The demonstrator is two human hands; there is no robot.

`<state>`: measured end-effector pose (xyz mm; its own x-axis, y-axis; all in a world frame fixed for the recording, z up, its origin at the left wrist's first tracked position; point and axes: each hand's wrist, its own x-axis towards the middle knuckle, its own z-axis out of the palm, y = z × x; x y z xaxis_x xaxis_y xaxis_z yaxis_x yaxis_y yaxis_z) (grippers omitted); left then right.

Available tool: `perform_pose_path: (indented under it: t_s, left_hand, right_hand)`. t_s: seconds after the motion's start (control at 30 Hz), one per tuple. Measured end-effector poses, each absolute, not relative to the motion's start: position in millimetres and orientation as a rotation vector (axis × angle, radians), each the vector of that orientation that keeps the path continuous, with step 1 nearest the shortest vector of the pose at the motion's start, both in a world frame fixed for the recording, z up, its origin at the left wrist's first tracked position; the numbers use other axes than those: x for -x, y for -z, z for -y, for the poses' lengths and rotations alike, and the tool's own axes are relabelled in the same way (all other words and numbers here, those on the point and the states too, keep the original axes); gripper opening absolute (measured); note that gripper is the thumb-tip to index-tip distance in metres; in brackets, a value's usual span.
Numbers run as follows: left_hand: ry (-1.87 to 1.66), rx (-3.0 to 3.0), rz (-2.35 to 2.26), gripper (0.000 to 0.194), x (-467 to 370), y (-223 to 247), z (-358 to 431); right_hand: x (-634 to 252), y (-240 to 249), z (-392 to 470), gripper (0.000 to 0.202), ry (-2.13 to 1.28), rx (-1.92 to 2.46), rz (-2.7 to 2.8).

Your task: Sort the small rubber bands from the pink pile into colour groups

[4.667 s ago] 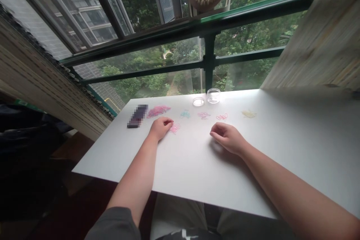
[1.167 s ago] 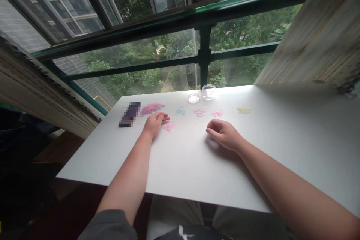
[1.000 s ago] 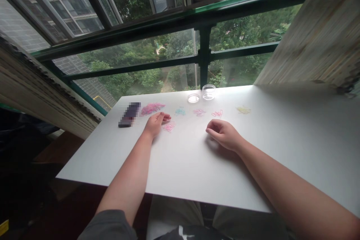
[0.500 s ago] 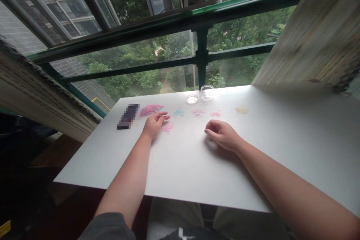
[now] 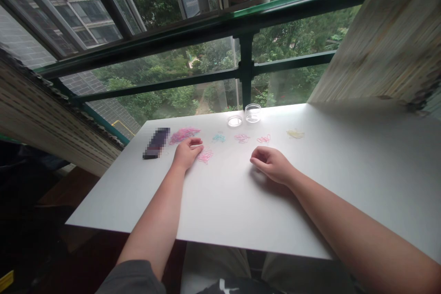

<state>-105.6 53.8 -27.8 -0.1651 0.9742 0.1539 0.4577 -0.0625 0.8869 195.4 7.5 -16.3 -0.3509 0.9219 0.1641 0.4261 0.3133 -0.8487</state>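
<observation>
My left hand (image 5: 187,153) is at the mixed pink pile (image 5: 185,135), its thumb and fingers brought together; anything between the fingertips is too small to make out. Beside its thumb lies a small pink pile (image 5: 206,155). My right hand (image 5: 270,163) rests closed on the white table, its fingers curled and their inside hidden. Farther back, small piles of thin pieces form a row: blue (image 5: 218,138), light pink (image 5: 242,138), deeper pink (image 5: 263,139) and yellow (image 5: 295,134).
A clear round dish or lid (image 5: 234,121) and a clear round container (image 5: 253,114) stand at the back edge of the white table (image 5: 220,202). A dark, blurred-out object (image 5: 156,143) lies at the left. Behind are a green window rail (image 5: 206,27) and curtains.
The fingers of my left hand have drawn in a little and shifted slightly left. My right hand has stayed in place.
</observation>
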Motion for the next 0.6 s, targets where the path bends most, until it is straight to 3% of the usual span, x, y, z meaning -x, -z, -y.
perform_pose_path:
  t_s: [0.27,0.6]
  left_hand:
    - [-1.159,-1.488,-1.705,0.045,104.2,24.6,-52.7]
    - [-1.022,-1.628,-1.911,0.034,104.5,18.4,-48.2]
  right_hand:
    - [-195.1,14.3,-7.0,0.013,-0.966,1.199,1.914]
    - [-194.8,14.4,-6.9,0.014,-0.931,1.205,1.924]
